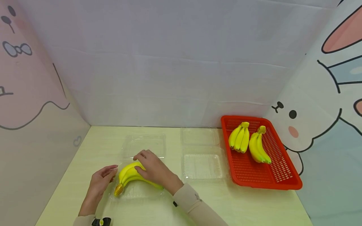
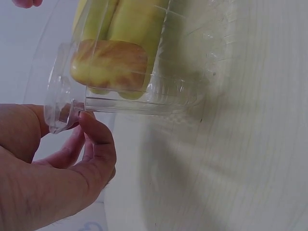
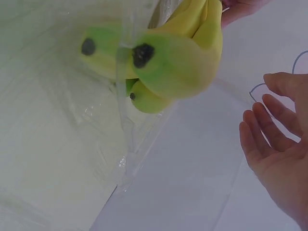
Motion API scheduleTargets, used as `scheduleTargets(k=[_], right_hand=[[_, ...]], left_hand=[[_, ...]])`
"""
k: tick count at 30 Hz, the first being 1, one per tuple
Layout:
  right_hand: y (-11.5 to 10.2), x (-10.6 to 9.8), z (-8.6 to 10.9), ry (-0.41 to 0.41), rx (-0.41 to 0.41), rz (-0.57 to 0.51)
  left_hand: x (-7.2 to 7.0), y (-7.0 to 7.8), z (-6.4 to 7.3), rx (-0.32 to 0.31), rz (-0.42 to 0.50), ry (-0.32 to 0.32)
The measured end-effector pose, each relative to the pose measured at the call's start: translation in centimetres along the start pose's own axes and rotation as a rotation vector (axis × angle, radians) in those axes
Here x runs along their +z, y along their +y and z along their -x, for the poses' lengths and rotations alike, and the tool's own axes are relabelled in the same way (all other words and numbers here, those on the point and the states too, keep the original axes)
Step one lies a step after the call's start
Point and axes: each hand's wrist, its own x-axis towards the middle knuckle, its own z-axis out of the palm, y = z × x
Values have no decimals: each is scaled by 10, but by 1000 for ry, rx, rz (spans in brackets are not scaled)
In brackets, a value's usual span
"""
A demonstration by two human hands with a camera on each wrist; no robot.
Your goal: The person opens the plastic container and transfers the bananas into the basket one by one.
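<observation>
A bunch of yellow toy bananas (image 1: 132, 173) lies in an open clear plastic clamshell box (image 1: 138, 194), its brown stem end towards the left front. At the box's left edge my left hand (image 1: 99, 181) pinches the rim between thumb and fingers, as the left wrist view shows at the box corner (image 2: 139, 106). Over the bananas hovers my right hand (image 1: 155, 169), fingers loosely bent and holding nothing. In the right wrist view this hand (image 3: 281, 139) stands apart from the dark-tipped bananas (image 3: 178, 65). Behind them lies the box's raised-edge lid (image 1: 145, 145).
Right of the bananas another open clear clamshell box (image 1: 202, 164) lies flat on the pale table (image 1: 186, 204). Beyond it a red slotted basket (image 1: 243, 179) holds two more banana bunches (image 1: 239, 138). Cloth walls (image 1: 158, 94) enclose the table's back and sides.
</observation>
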Motion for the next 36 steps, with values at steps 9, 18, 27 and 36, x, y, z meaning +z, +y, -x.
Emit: scheduleTargets(k=[9, 18, 27, 36], right_hand=[[-9, 2, -3, -69, -79, 55], [-19, 10, -3, -96, -169, 159], [-30, 19, -2, -147, -204, 242], [-36, 32, -2, -189, -248, 310]], left_hand=[[1, 1, 0, -1, -9, 0], [-2, 0, 0, 2, 14, -5], [-4, -1, 0, 20, 16, -22], [-4, 0, 2, 14, 19, -15]])
